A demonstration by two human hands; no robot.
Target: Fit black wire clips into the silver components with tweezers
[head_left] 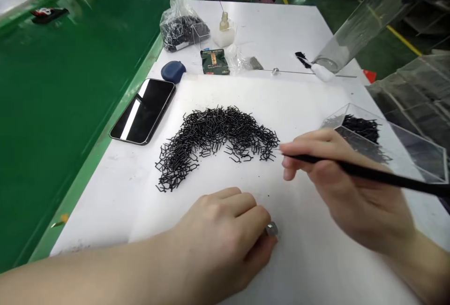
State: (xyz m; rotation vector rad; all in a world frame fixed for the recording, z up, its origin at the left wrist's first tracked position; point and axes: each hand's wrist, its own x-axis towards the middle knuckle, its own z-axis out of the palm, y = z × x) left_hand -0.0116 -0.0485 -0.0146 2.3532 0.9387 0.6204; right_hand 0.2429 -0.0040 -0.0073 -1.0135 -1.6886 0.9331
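A curved heap of small black wire clips (211, 138) lies on a white sheet (309, 267) in the middle of the table. My left hand (225, 234) rests on the sheet below the heap, fingers curled, pinching a small silver metal piece (271, 229). My right hand (333, 187) grips a thin black rod (379, 176) like a pen. The rod's tip sits at the heap's right end.
A clear plastic tray (427, 152) holding more black clips stands at the right. A black phone (143, 110), a blue case (173, 71), a green packet (214, 61), a bag of clips (183, 28) and a small bottle (224, 30) lie further back. Green surface on the left.
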